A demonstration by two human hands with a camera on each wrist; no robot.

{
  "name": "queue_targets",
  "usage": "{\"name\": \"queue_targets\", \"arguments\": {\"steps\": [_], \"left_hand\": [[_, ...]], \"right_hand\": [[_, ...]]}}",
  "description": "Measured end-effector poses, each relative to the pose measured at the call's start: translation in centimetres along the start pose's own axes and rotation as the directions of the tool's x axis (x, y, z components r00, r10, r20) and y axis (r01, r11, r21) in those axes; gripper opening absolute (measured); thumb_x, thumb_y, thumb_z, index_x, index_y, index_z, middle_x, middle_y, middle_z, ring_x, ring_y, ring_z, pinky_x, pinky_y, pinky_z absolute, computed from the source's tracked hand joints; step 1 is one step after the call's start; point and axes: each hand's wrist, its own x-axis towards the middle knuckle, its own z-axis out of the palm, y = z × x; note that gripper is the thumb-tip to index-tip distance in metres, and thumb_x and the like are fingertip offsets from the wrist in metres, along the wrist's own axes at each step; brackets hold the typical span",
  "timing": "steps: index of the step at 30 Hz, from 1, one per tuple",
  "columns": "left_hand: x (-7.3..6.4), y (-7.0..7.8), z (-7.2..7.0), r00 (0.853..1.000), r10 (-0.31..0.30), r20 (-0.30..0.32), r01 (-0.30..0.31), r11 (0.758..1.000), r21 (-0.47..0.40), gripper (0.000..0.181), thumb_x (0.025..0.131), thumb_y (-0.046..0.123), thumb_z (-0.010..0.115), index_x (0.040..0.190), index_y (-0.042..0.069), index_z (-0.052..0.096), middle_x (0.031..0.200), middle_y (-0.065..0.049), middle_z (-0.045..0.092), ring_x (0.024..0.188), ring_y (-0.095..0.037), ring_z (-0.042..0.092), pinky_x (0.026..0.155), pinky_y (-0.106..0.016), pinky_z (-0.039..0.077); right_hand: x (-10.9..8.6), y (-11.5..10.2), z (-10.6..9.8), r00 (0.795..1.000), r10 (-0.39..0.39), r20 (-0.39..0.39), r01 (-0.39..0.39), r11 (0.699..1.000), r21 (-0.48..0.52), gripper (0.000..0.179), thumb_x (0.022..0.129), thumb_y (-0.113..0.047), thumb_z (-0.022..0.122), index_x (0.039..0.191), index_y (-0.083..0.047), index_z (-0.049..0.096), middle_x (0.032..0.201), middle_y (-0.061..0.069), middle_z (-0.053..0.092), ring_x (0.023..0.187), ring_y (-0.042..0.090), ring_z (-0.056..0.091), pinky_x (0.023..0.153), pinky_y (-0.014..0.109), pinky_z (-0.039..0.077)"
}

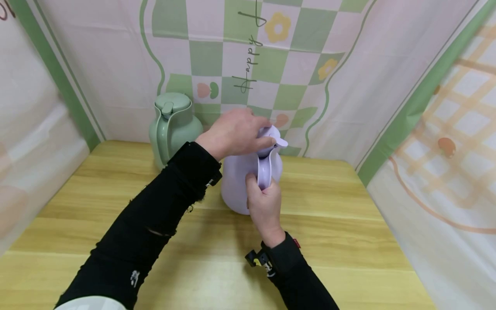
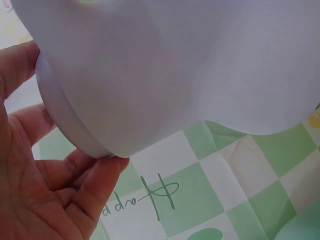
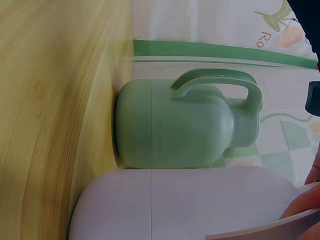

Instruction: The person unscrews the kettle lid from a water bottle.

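Note:
A lavender thermos jug (image 1: 238,185) stands on the wooden table. At its top, my left hand (image 1: 236,133) grips the lid (image 1: 270,131), fingers and thumb round its rim. The left wrist view shows those fingertips (image 2: 112,172) against the lid's edge, with the jug's pale body (image 2: 165,75) filling much of the picture. Lower down, my right hand (image 1: 265,206) holds the jug's handle (image 1: 265,172), thumb on its upper side. Only some fingers (image 3: 302,205) of a hand show at the right border of the right wrist view, beside the lavender jug (image 3: 165,200).
A green thermos jug (image 1: 180,125) stands at the back left, its lid (image 1: 173,101) on. Behind the wooden table (image 1: 329,258) hangs a checked green and white cloth (image 1: 240,56). More printed cloth (image 1: 445,172) hangs on both sides.

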Motion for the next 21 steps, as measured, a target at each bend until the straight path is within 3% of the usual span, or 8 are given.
{"name": "queue_targets", "arguments": {"steps": [6,15,21], "left_hand": [[-0.4,0.5,0.2,0.997,-0.070,-0.031,0.071,0.997,0.019,0.049,0.101,0.060,0.055,0.121,0.017,0.069,0.084,-0.001,0.062,0.084,-0.020,0.055,0.068,-0.033,0.043],[-0.2,1.2,0.5,0.990,-0.137,-0.033,0.140,0.983,0.119,0.057,0.101,0.071,0.046,0.113,0.018,0.064,0.086,-0.004,0.059,0.085,-0.023,0.056,0.068,-0.038,0.047],[0.0,1.6,0.8,0.983,-0.171,-0.071,0.180,0.972,0.152,0.060,0.099,0.075,0.044,0.106,0.018,0.062,0.086,-0.005,0.057,0.084,-0.024,0.056,0.065,-0.038,0.048]], "right_hand": [[0.0,0.1,0.0,1.000,-0.006,0.001,0.006,1.000,-0.006,0.040,0.102,-0.019,0.059,0.065,-0.012,0.045,0.047,-0.001,0.044,0.038,0.014,0.042,0.039,0.027,0.031],[0.1,0.0,0.1,1.000,0.002,-0.006,-0.002,1.000,0.007,0.040,0.102,-0.019,0.060,0.064,-0.013,0.045,0.046,-0.001,0.045,0.037,0.014,0.042,0.038,0.027,0.031],[0.1,0.0,0.0,1.000,-0.001,0.002,0.001,1.000,0.009,0.041,0.102,-0.020,0.059,0.065,-0.012,0.044,0.046,-0.001,0.045,0.037,0.014,0.042,0.038,0.027,0.030]]}}
